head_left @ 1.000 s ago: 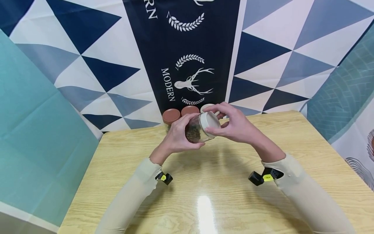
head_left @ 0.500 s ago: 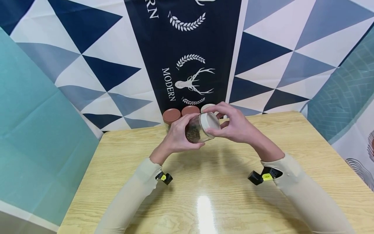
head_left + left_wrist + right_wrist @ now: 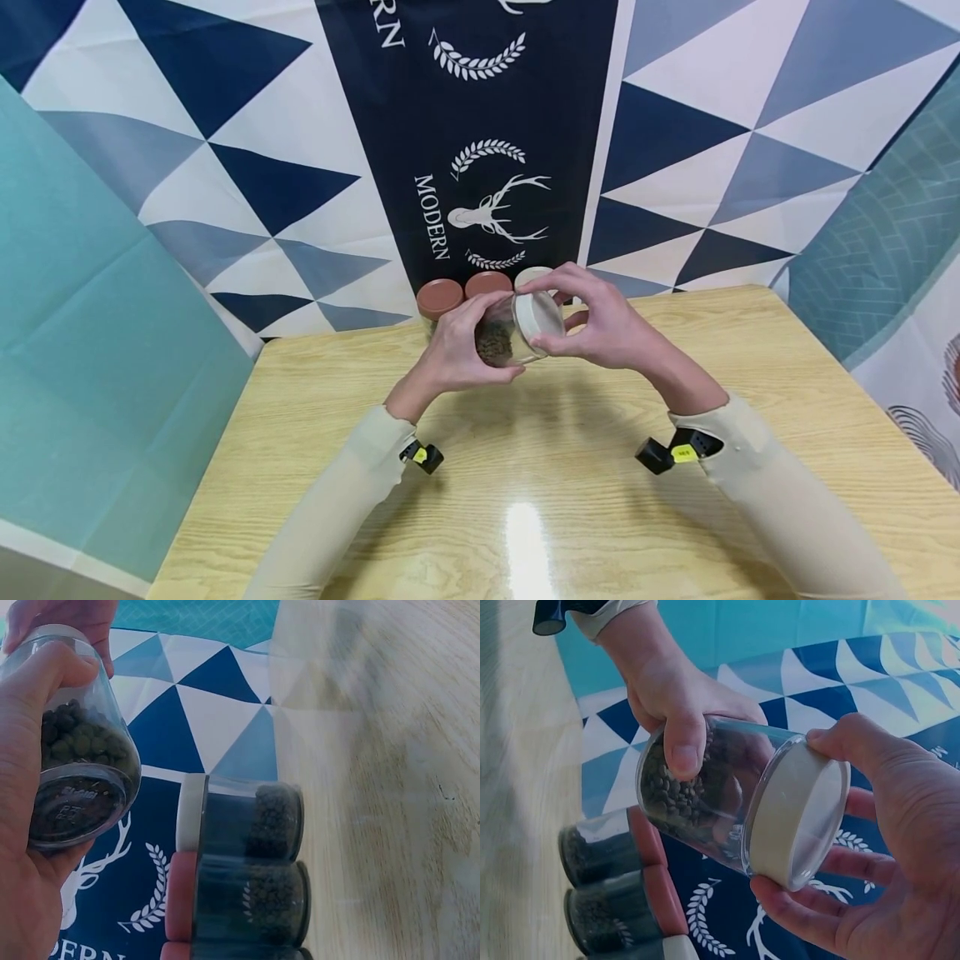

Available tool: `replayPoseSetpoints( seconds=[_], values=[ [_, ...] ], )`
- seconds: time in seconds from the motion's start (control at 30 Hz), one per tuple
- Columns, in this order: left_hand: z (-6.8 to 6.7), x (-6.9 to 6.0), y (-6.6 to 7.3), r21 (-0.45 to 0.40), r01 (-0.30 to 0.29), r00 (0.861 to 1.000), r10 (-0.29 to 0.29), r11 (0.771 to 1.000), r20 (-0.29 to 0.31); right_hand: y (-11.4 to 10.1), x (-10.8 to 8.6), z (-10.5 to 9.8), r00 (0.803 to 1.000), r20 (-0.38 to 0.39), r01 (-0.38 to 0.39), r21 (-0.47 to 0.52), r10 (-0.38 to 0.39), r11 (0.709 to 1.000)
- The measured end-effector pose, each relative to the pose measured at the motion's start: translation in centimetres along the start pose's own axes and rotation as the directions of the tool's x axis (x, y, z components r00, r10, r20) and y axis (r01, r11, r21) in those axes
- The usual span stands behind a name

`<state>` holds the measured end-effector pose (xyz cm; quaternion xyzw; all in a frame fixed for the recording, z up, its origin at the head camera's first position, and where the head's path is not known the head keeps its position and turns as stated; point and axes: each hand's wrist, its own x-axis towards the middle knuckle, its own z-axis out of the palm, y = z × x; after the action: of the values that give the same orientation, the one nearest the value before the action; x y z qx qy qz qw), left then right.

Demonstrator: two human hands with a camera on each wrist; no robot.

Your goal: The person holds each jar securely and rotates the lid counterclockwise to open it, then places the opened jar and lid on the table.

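Observation:
Both hands hold a clear glass jar [image 3: 497,337] above the table, tilted on its side. Dark bean-like pieces [image 3: 671,791] lie toward its base. My left hand [image 3: 453,350] grips the glass body, its thumb across the side in the right wrist view. At the other end, the fingers and thumb of my right hand [image 3: 606,321] curl round the rim of the white lid [image 3: 791,817]. The lid sits on the jar's mouth. In the left wrist view the jar's round bottom [image 3: 79,806] faces the camera; the lid is mostly hidden there.
Behind the hands, a row of jars stands against the wall: two with reddish lids [image 3: 439,297] and one with a white lid [image 3: 192,814]. Dark pieces fill their lower parts. The wooden table [image 3: 420,517] meets a patterned cloth [image 3: 495,117] at the back.
My right thumb and fingers have shifted slightly round the lid's rim, as if turning. The left hand and the jar stay in nearly the same place.

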<state>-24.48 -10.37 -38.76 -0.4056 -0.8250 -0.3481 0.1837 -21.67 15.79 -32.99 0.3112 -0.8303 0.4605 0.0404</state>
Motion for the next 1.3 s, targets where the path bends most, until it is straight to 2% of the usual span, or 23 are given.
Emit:
replayPoseSetpoints(
  seconds=[0.07, 0.17, 0.3, 0.43, 0.63, 0.87, 0.97, 1.1, 1.2, 1.3],
  values=[
    [0.0, 0.0, 0.0, -0.006, 0.002, 1.0, -0.002, 1.0, 0.003, 0.1, -0.1, -0.1, 1.0, 0.009, 0.02, -0.015, -0.02, 1.0],
    [0.0, -0.1, 0.0, -0.02, 0.005, 1.0, -0.005, 1.0, 0.008, 0.3, -0.1, -0.2, 0.996, 0.028, 0.091, -0.05, -0.09, 0.995],
    [0.0, -0.2, 0.1, -0.031, 0.01, 1.0, -0.01, 0.999, 0.013, 0.6, -0.2, -0.4, 0.975, 0.049, 0.222, -0.093, -0.218, 0.971],
    [0.0, -0.2, 0.1, -0.037, 0.016, 1.0, -0.015, 0.999, 0.014, 0.8, -0.1, -0.5, 0.962, 0.055, 0.27, -0.104, -0.266, 0.957],
    [0.1, -0.3, 0.0, -0.047, 0.017, 1.0, -0.016, 0.999, 0.009, 0.6, -0.1, -0.5, 0.978, 0.049, 0.207, -0.07, -0.203, 0.976],
    [0.2, -0.4, -0.2, -0.054, 0.016, 1.0, -0.015, 0.998, 0.01, -0.1, 0.0, -0.3, 0.999, 0.006, 0.038, 0.006, -0.038, 0.999],
    [0.2, -0.5, -0.3, -0.056, 0.015, 1.0, -0.014, 0.998, 0.011, -0.4, 0.0, -0.3, 0.999, -0.004, -0.039, 0.009, 0.039, 0.999],
    [0.3, -0.4, -0.3, -0.052, 0.021, 1.0, -0.02, 0.998, 0.006, -0.7, 0.1, -0.2, 0.99, -0.038, -0.136, -0.043, 0.134, 0.99],
    [0.3, -0.4, -0.2, -0.054, 0.03, 1.0, -0.029, 0.998, 0.008, -0.7, 0.1, -0.1, 0.985, -0.047, -0.168, -0.082, 0.165, 0.982],
    [0.3, -0.3, -0.1, -0.061, 0.036, 0.999, -0.036, 0.997, 0.012, -0.6, 0.2, 0.1, 0.986, -0.043, -0.167, -0.099, 0.164, 0.981]
  ],
)
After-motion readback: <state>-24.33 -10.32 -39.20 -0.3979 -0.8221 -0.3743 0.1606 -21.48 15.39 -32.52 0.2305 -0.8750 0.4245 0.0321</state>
